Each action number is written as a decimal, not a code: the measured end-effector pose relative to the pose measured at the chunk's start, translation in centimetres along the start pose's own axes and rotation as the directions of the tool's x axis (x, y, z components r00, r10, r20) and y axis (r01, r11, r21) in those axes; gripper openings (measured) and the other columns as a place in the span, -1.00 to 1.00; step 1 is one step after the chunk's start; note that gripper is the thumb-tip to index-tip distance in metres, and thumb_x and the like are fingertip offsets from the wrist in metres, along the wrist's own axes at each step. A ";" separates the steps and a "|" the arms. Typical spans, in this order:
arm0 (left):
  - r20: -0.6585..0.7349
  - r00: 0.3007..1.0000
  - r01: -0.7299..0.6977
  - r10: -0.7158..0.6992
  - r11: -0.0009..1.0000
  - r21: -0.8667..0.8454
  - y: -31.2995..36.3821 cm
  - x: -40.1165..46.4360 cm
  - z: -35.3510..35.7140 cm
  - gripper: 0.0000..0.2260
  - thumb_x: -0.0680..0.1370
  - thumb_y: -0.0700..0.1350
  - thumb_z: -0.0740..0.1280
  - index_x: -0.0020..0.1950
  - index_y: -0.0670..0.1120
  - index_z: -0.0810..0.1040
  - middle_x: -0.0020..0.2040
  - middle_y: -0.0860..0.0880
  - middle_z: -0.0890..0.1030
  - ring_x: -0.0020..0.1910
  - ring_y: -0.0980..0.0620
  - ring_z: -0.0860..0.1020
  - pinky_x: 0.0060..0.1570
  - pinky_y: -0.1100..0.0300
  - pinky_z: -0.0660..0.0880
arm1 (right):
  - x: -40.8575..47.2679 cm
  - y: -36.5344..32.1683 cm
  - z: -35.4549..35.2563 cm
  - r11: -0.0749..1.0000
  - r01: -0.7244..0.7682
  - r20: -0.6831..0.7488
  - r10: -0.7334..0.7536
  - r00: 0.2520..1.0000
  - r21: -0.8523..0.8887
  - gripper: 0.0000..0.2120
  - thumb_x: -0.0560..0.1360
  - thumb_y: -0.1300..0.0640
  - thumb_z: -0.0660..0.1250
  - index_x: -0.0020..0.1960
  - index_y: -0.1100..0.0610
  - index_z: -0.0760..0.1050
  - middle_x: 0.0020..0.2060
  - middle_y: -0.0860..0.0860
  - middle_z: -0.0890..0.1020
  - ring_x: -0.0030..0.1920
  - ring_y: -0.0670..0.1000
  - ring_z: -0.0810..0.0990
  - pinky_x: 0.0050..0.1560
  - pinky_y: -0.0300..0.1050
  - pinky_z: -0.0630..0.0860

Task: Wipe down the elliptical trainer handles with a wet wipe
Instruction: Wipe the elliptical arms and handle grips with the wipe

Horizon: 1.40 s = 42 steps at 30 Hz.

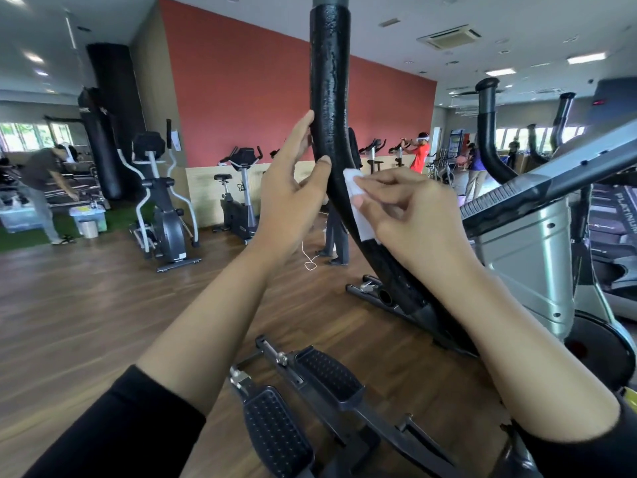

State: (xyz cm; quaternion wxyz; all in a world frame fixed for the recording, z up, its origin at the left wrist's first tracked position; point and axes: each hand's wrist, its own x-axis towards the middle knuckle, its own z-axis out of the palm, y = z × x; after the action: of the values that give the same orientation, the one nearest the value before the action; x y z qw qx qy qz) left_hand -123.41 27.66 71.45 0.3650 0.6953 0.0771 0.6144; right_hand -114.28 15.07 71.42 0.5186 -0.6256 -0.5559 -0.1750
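A thick black foam-covered elliptical handle (329, 84) curves from the top centre down to the right. My left hand (293, 191) grips it from the left, thumb on the near side and fingers behind. My right hand (410, 208) pinches a folded white wet wipe (356, 205) and presses it against the handle's right side, just below my left hand. The foam above looks wet and shiny. The second handle (487, 132) rises at the right.
The elliptical's grey body (527, 257) and console bar (537, 191) fill the right. Two black pedals (275, 432) lie below my arms. Other ellipticals, exercise bikes (241, 194), a punching bag and several people stand across the wooden floor.
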 end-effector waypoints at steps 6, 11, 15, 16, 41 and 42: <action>0.016 0.999 -0.040 0.040 0.999 -0.016 -0.3 0.9 -0.4 -0.49 0.56 -0.26 0.28 0.48 0.06 0.33 0.46 0.06 0.39 0.43 0.23 0.33 0.19 -0.27 0.48 | 0.4 -0.6 0.4 0.999 0.012 -0.037 -0.013 0.999 -0.045 -0.81 0.47 0.23 0.40 0.08 0.14 0.64 -0.07 -0.14 0.57 -0.06 -0.33 0.43 -0.08 -0.67 0.27; 0.119 0.989 -0.083 0.085 0.996 -0.028 -0.6 1.8 -1.2 -0.49 0.57 -0.23 0.27 0.45 0.17 0.30 0.47 0.07 0.38 0.43 -0.04 0.38 0.09 -0.01 0.54 | 2.1 -1.6 1.9 0.998 -0.022 -0.103 0.016 0.995 -0.057 -0.79 0.48 0.21 0.39 0.11 0.15 0.62 -0.02 -0.07 0.60 -0.07 -0.22 0.50 -0.01 -0.52 0.40; 0.218 0.972 -0.076 0.084 0.996 -0.047 -0.7 2.9 -1.8 -0.44 0.58 -0.25 0.25 0.53 0.12 0.23 0.52 0.07 0.29 0.49 0.04 0.28 0.36 0.23 0.39 | 0.3 -1.7 1.7 0.995 -0.045 -0.131 0.033 0.991 -0.088 -0.80 0.47 0.19 0.41 0.09 0.09 0.64 0.01 -0.09 0.63 -0.03 -0.13 0.55 0.06 -0.35 0.48; 0.240 0.967 -0.071 0.086 0.995 -0.072 -0.8 3.1 -1.9 -0.42 0.58 -0.25 0.25 0.52 0.16 0.22 0.52 0.06 0.30 0.49 -0.09 0.28 0.36 0.08 0.42 | 0.0 -1.7 1.8 0.994 -0.039 -0.143 0.024 0.989 -0.102 -0.80 0.46 0.20 0.42 0.09 0.09 0.64 0.00 -0.10 0.63 -0.05 -0.12 0.55 0.02 -0.40 0.46; 0.432 0.889 0.015 0.155 0.931 -0.365 -2.1 7.9 -2.3 -0.36 0.44 -0.25 0.20 0.50 0.14 0.27 0.53 -0.09 0.27 0.47 -0.05 0.33 0.43 -0.22 0.26 | 2.9 -4.3 6.1 0.991 -0.121 -0.422 0.083 0.903 -0.063 -0.78 0.48 0.26 0.39 0.12 0.15 0.61 0.02 0.04 0.62 0.03 -0.11 0.56 -0.07 -0.53 0.41; 0.433 0.888 0.021 0.157 0.925 -0.380 -2.2 8.1 -2.3 -0.36 0.44 -0.27 0.20 0.50 0.12 0.27 0.52 -0.10 0.28 0.46 -0.04 0.33 0.42 -0.21 0.27 | 2.7 -4.3 6.2 0.990 -0.118 -0.428 0.076 0.900 -0.072 -0.79 0.48 0.26 0.40 0.11 0.15 0.61 0.02 0.02 0.62 0.03 -0.12 0.56 -0.06 -0.54 0.41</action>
State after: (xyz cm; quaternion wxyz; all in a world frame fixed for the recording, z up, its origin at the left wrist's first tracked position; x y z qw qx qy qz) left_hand -122.89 34.67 76.53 0.4762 0.7395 -0.1540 0.4502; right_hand -119.37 21.00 73.04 0.6044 -0.6236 -0.3889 -0.3076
